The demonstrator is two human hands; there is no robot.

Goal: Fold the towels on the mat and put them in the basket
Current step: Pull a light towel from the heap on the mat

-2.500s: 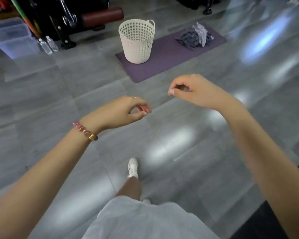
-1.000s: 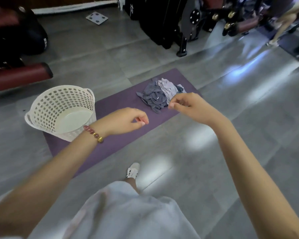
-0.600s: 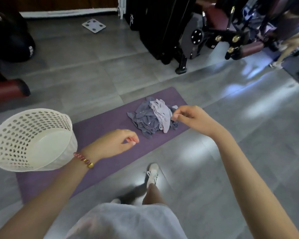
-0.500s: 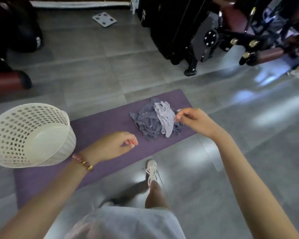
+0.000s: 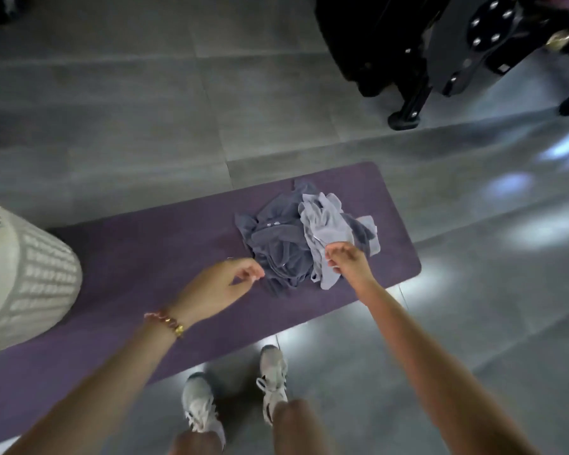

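Observation:
A crumpled pile of towels lies on the right half of the purple mat: a dark grey towel with a light grey towel draped over it. The white perforated basket stands on the mat's left end, partly cut off by the frame. My right hand hovers at the near edge of the light grey towel, fingers loosely curled; I cannot tell whether it touches the cloth. My left hand hangs just left of the dark towel, fingers loosely curled, holding nothing.
Black gym equipment stands on the grey tiled floor beyond the mat at the upper right. My two white shoes are at the mat's near edge. Bare mat lies between the basket and the pile.
I have walked up to the mat and leaned over it. Both hands have dropped toward the towel pile, the right one now over the light grey towel. The basket has slid to the left edge.

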